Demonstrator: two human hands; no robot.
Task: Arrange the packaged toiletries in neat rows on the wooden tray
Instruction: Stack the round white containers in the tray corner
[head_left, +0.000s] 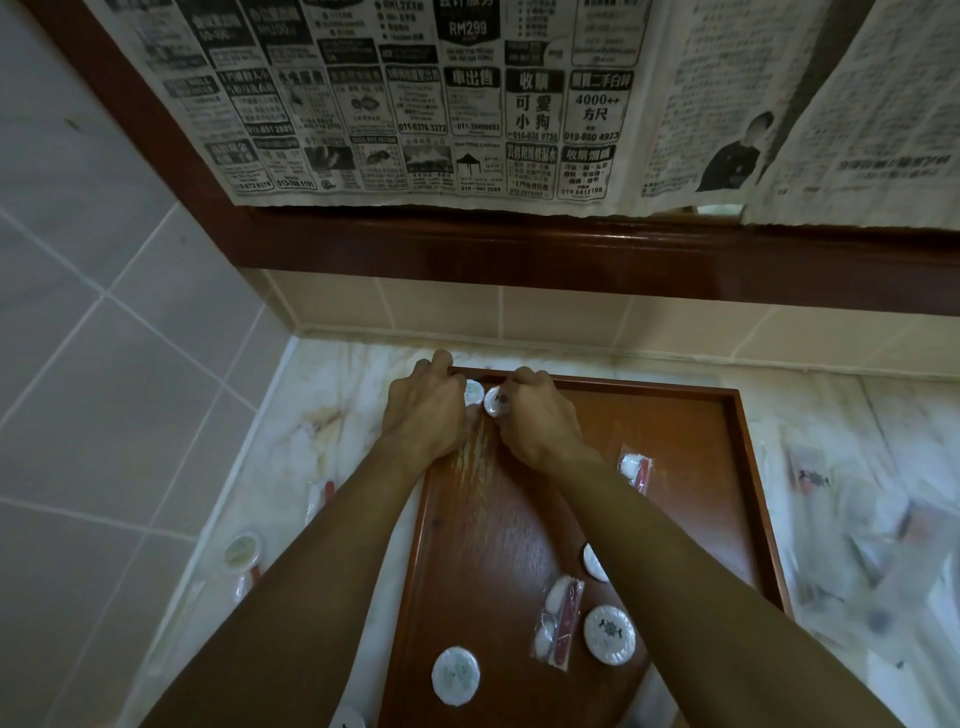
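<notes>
Both hands work at the far left corner of the wooden tray. The left hand curls over one round white packet, and the right hand pinches a second round packet just beside it; more round packets and sachets lie scattered nearer on the tray

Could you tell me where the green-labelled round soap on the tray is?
The green-labelled round soap lies near the wooden tray's near-left corner, between both forearms.
</notes>
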